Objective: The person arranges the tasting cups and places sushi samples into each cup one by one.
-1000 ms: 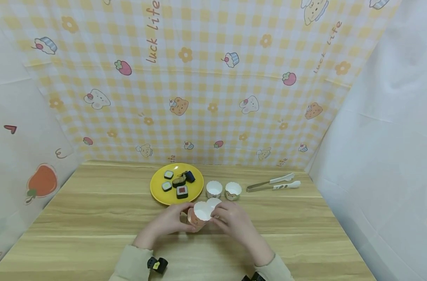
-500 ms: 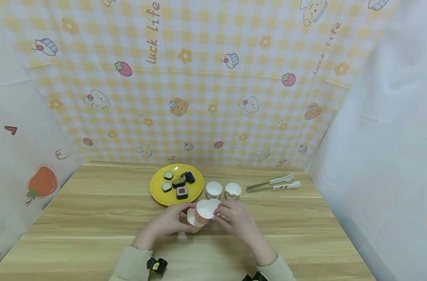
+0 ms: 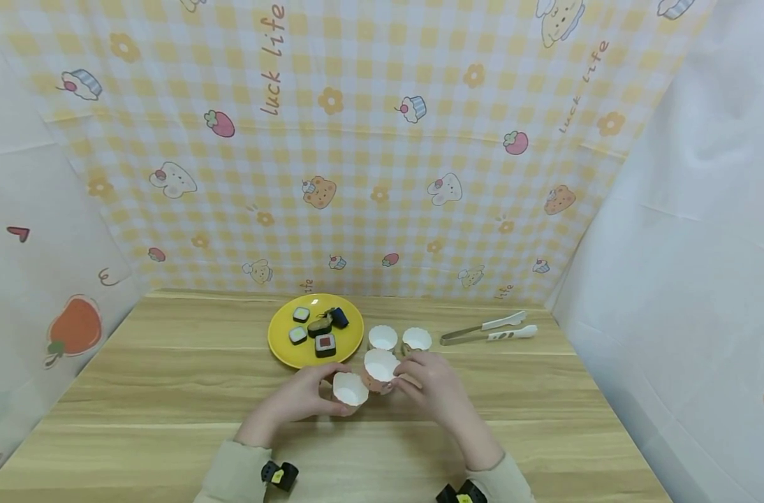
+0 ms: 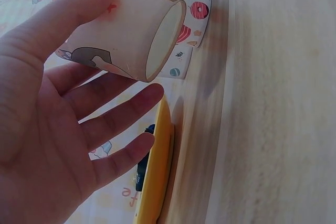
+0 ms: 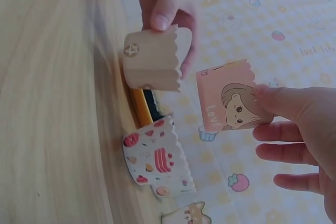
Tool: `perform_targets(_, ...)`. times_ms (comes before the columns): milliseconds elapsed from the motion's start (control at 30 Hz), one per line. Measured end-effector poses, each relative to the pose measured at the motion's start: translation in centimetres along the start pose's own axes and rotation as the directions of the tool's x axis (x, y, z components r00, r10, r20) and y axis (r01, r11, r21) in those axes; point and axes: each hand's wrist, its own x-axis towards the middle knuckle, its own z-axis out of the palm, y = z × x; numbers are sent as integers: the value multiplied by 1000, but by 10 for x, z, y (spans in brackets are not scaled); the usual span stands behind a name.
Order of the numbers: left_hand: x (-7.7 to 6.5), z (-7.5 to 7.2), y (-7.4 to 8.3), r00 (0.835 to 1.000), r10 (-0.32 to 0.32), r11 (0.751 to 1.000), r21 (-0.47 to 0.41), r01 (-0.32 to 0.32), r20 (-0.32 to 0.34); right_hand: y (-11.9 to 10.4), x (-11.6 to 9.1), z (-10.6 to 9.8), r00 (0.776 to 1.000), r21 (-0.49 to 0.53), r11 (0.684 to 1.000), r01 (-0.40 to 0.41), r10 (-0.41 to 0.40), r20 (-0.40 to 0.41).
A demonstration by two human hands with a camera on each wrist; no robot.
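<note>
Between thumb and fingers, my left hand [image 3: 302, 395] holds a beige scalloped paper baking cup [image 4: 123, 27], its mouth facing up in the head view. My right hand [image 3: 434, 384] pinches the edge of a pink paper baking cup [image 5: 226, 98] with a girl and "LOVE" printed on it. This pink cup is up beside the beige one, apart from it in the right wrist view. A white baking cup with red cake prints [image 5: 152, 156] stands on the table, mostly hidden below the pink cup in the head view.
Two more baking cups stand behind: a left one [image 3: 383, 338] and a right one [image 3: 417, 339]. A yellow plate [image 3: 280, 342] with several sushi pieces [image 3: 325, 344] lies to their left. Tongs with white ends [image 3: 510, 332] lie at right. A patterned cloth [image 3: 382, 154] hangs behind the table.
The pink cup was in the mouth of the beige cup. My right hand has drawn it out and to the right, over the white cup. My left hand has stayed in place.
</note>
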Motion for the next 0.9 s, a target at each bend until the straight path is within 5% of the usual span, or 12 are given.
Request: perform_targets(900,-1,-2,0,1000,-16,1000,-6,16,-12,29,-12,-15,978,-62,977,-204,206,22)
